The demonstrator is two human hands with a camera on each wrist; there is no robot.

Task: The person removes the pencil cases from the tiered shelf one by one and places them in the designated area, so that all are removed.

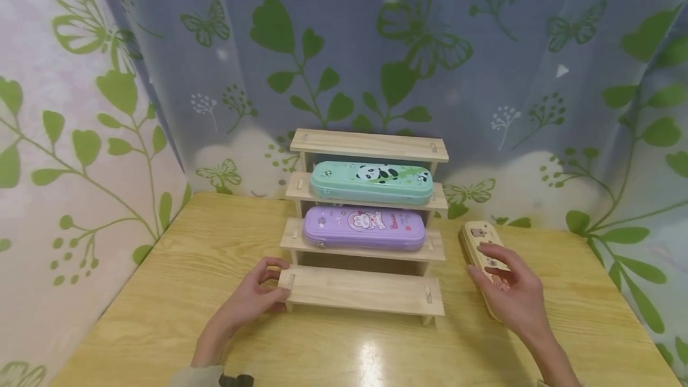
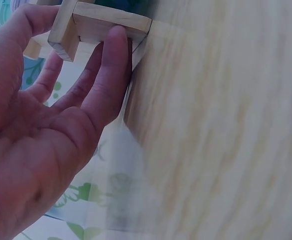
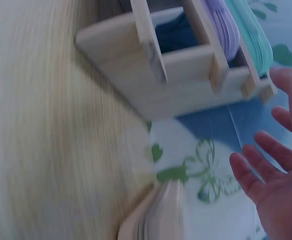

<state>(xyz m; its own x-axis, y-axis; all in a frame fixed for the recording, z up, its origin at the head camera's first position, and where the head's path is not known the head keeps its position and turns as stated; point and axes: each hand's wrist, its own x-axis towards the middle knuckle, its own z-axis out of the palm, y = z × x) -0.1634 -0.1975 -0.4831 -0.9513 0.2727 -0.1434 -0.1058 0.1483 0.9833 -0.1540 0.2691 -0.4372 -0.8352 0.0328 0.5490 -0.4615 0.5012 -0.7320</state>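
Note:
A four-step wooden rack stands on the table. My left hand grips the left end of its lowest step; in the left wrist view the fingertips press against the wooden end. Over a cream pencil case with small cartoon pictures hovers my right hand, fingers spread and relaxed, hiding part of the case. The right wrist view shows this hand apart from the case. A mint pencil case with pandas lies on the third step up, and a purple one with a rabbit on the second.
The wood-grain table carries everything. Behind it hangs a blue and white curtain with green leaves and butterflies. A similar patterned cloth covers the left side. The rack's top step stands close to the curtain.

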